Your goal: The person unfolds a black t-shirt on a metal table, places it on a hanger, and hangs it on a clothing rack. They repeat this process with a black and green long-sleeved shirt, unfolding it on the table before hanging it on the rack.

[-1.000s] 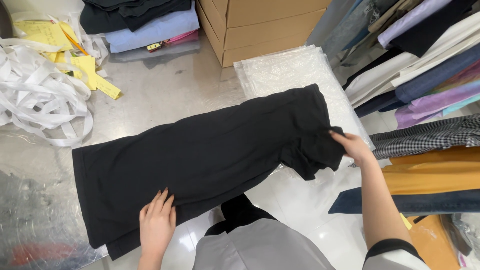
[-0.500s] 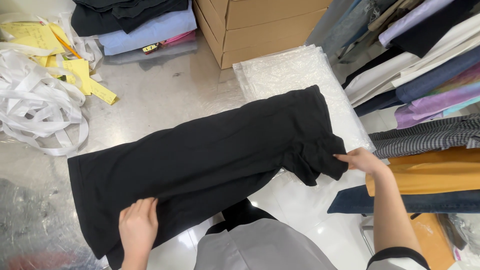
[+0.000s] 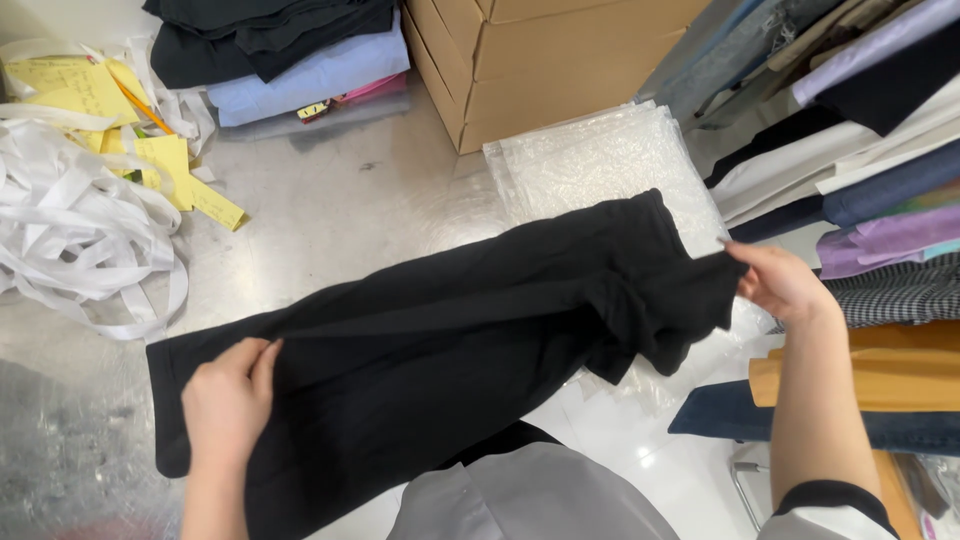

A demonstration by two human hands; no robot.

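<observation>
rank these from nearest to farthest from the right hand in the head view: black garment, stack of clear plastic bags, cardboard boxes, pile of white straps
1. black garment: its edge is pinched in the right hand.
2. stack of clear plastic bags: just up and left of that hand, under the garment's end.
3. cardboard boxes: behind the bags, top centre.
4. pile of white straps: far left edge.

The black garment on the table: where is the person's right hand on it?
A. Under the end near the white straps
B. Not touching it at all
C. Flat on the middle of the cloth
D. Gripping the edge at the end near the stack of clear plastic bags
D: the right hand pinches the edge of the black garment at the end beside the clear plastic bags, while the left hand rests on the opposite end.
</observation>
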